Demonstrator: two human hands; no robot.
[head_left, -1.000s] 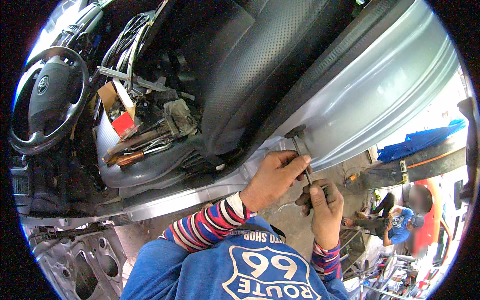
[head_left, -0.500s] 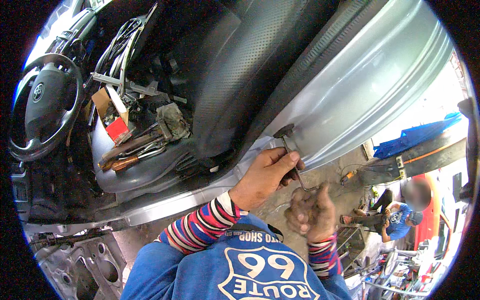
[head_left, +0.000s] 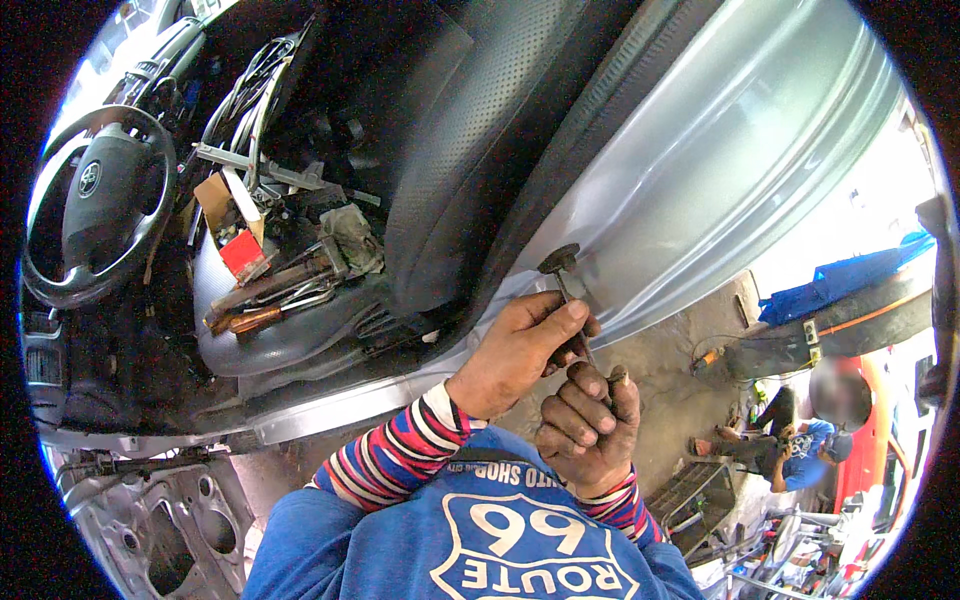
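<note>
The dark tool [head_left: 559, 260] has its lower end hidden at the right hand [head_left: 588, 425], whose fingers are curled; whether they grip it, I cannot tell. Half a second ago that hand was blurred, bent rod end showing. The left hand [head_left: 518, 352] pinches the rod, its round head beyond thumb and fingers, near the silver panel [head_left: 690, 215].

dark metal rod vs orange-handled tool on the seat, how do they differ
The dark round-headed metal rod is in the left hand; the orange-handled tool lies on the dark seat. The rod has a wide dark head; the tool, an orange handle. Both are elongated.
</note>
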